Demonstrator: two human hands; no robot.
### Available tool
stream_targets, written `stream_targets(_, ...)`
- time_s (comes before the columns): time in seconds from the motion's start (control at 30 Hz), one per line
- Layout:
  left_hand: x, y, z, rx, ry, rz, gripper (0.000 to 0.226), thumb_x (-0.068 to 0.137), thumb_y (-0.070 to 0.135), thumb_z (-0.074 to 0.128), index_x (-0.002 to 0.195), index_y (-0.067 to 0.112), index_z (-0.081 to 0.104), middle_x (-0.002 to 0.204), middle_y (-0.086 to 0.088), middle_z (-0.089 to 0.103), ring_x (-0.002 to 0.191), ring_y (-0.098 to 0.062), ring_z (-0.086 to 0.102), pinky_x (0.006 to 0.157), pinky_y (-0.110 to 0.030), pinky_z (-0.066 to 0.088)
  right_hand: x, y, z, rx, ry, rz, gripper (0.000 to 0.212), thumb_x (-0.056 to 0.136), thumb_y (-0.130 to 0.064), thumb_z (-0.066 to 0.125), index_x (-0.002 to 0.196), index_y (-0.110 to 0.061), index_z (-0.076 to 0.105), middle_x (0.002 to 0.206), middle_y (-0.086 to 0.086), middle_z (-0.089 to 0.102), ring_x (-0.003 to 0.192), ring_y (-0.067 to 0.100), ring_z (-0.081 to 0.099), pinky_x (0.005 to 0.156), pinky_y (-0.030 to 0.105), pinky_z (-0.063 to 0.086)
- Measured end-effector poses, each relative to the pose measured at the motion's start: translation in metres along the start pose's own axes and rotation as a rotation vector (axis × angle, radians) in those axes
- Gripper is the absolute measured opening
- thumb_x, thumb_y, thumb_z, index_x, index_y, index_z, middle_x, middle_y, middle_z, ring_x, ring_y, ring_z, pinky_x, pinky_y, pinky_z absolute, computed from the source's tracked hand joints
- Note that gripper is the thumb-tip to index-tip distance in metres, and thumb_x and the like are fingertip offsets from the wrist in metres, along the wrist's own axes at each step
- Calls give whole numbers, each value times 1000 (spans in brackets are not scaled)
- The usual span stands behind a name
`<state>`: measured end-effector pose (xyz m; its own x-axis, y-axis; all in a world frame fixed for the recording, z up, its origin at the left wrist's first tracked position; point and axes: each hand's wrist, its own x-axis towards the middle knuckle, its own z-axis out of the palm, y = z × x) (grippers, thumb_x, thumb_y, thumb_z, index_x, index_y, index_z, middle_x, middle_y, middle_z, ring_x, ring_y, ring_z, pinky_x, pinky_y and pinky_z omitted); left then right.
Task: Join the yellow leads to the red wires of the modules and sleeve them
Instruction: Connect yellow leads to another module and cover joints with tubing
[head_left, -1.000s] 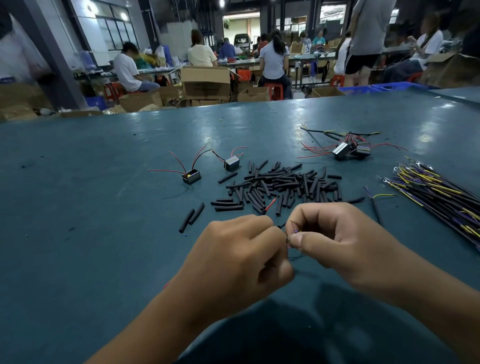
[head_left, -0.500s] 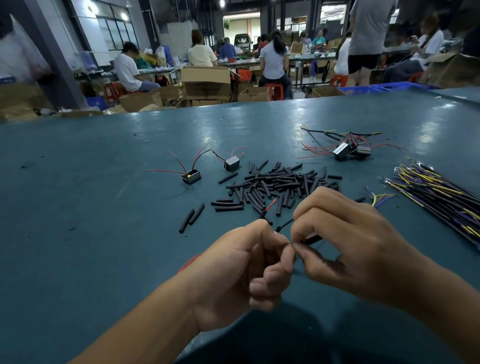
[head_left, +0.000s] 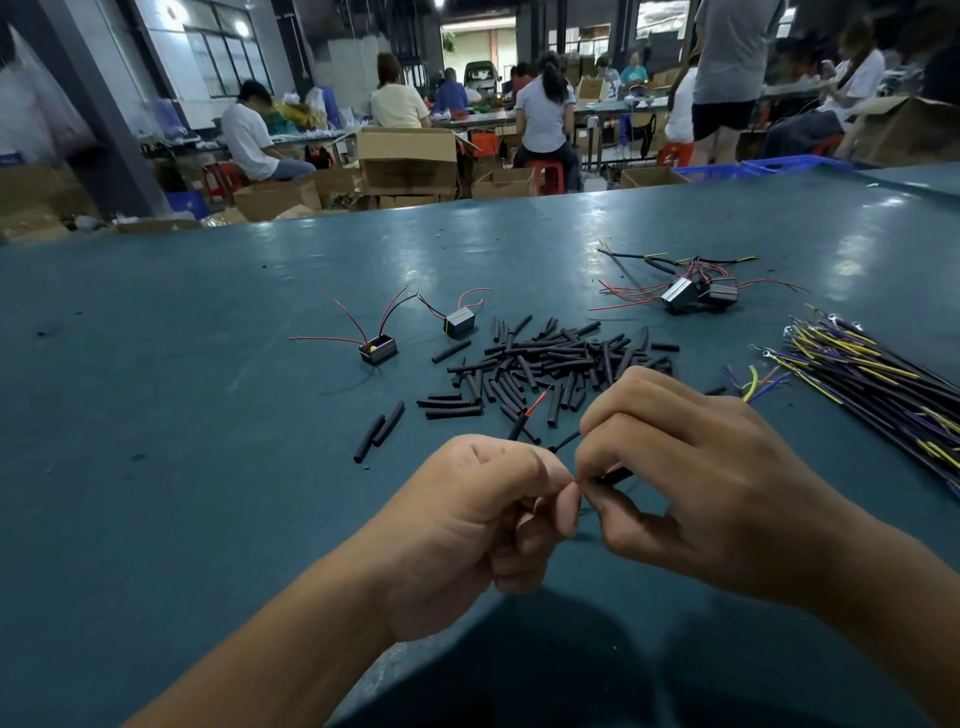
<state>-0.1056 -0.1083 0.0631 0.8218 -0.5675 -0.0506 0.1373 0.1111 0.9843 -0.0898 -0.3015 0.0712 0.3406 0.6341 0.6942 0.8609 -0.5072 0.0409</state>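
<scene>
Teal and scuffed, the table (head_left: 156, 415) fills the view, with cardboard boxes (head_left: 408, 158) and seated workers seen beyond its far edge. At the right a bundle of leads (head_left: 883, 374), black, yellow and purple, is spread toward the near right. In the middle a heap of black sleeves (head_left: 550, 364) is scattered, with two stray sleeves (head_left: 379, 431) lying to its near left. At the far right a cluster of modules (head_left: 696, 296) lies tangled in red wires. Two single modules are set left of the heap: the left module (head_left: 377, 349) and, farther off, the second module (head_left: 459, 322), each with red wires standing up.

Nearest, the left hand (head_left: 467, 525) and the right hand (head_left: 691, 478) are brought together fingertip to fingertip. A thin wire end is pinched by the left thumb and forefinger; a black sleeve (head_left: 613, 475) is pinched by the right hand's curled fingers, just right of the meeting point. The joint itself is hidden by the fingertips. A yellow lead end (head_left: 750, 387) shows beyond the right knuckles.

Compared with half a second before, the hands are seen in almost the same pose, and nothing on the table has been shifted.
</scene>
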Motion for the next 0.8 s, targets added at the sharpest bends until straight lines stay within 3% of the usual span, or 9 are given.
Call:
stream_targets(0.13,3,-4,-1,151,77,158,28,81,11,51,57,12,66,45,2,45,38,-11,34,43,-19,31,0,0,0,44,-41,37,11,87,-11,60,78,-7,63,84,4,56,77,18,49,69,20,39)
stream_targets(0.23,3,-5,-2,407,161,299,28,83,16,53,60,18,68,47,6,49,43,-13,38,45,-24,27,-1,0,-2,195,-101,145,11,88,-19,57,83,-10,62,86,-1,54,76,10,47,69,19,40)
stream_targets(0.33,2,-5,-2,705,265,480,26,82,26,52,58,26,62,48,7,46,46,-2,36,46,-18,27,1,-4,-2,364,-137,302,13,87,-29,55,82,-17,59,83,-9,53,71,7,49,65,16,37)
stream_targets(0.4,3,-4,-2,931,320,609,25,83,19,53,58,17,57,52,5,39,49,-4,32,48,-16,24,3,-6,-1,465,-140,423,10,85,-29,59,79,-22,59,77,-12,54,68,7,51,61,13,36)
stream_targets(0.5,4,-3,-3,1194,369,738,21,80,9,56,59,7,56,59,7,35,53,-9,28,52,-18,22,6,-10,0,650,-179,644,8,80,-28,60,75,-22,61,66,-11,57,57,8,46,52,27,39)
stream_targets(0.63,4,-4,-7,1515,385,924,24,83,3,55,59,6,54,64,0,32,58,-18,24,50,-28,24,8,-14,0,1010,-251,955,12,74,-26,59,64,-20,61,57,-5,44,50,8,29,43,18,24)
stream_targets(0.8,2,-4,-2,1677,425,1056,27,87,2,52,60,6,55,61,-5,39,59,-20,25,50,-30,27,8,-12,-8,1329,-375,1071,14,73,-19,57,59,-19,59,59,-2,48,46,5,37,39,16,22)
